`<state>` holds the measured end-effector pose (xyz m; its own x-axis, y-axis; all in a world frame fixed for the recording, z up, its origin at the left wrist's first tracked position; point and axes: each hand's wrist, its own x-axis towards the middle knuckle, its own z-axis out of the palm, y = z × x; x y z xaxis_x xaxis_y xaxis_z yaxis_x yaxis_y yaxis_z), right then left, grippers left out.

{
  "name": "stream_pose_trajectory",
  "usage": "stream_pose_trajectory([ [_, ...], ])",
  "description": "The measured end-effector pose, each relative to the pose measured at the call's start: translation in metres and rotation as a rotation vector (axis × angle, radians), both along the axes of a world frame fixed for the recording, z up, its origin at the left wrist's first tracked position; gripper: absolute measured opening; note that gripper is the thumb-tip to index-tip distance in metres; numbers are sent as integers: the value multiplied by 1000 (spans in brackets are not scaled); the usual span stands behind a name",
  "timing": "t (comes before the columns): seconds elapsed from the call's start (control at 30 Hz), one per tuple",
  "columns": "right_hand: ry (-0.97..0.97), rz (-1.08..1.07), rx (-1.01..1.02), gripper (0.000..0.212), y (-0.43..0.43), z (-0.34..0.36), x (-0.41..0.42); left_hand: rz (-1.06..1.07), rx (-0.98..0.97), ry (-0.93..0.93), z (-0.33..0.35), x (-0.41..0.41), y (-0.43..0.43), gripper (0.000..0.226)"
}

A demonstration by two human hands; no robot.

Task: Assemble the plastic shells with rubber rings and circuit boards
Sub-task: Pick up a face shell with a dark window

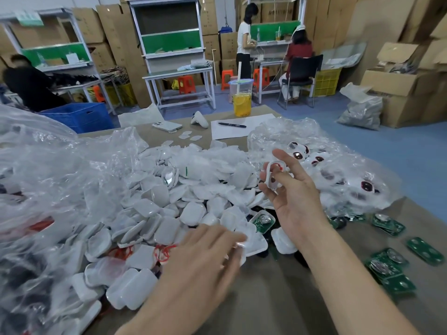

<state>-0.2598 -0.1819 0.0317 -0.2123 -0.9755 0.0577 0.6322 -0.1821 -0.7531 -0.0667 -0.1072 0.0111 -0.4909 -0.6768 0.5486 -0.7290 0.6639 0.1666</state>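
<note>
A big heap of white plastic shells (169,204) covers the middle of the table. My right hand (294,199) is raised palm-up above the heap's right edge and grips one white shell (272,174) with a red-ringed part showing inside it. My left hand (205,257) reaches low over the heap's near edge, blurred, its fingers stretched toward a shell (254,244); whether it holds anything I cannot tell. Green circuit boards (389,264) lie loose at the right, and one board (262,222) sits in a shell near my right wrist. Red rubber rings (164,252) peek out among the shells.
A clear plastic bag (43,170) bulges at the left, and another bag (338,175) of finished pieces lies at the right. Behind the heap are a phone (167,126), a paper sheet with a pen (232,125) and a drink jar (242,97). People work at benches behind.
</note>
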Motion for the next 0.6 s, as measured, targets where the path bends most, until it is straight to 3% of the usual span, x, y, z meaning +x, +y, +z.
stream_pose_trajectory([
  [0.1, -25, -1, -1, 43, 1, 0, -2, -82, -32, -215, -4, -31, 1, 24],
  [0.2, -32, 13, 3, 38, 2, 0, -2, 8, -24, -354, -4, -46, -6, 34],
  [0.47, -38, 24, 37, 28, 1, 0, 4, 217, 37, -451, -2, -31, -19, 51],
  [0.6, -39, 20, 50, 26, 2, 2, 3, 218, 8, -471, -1, -29, -21, 44],
])
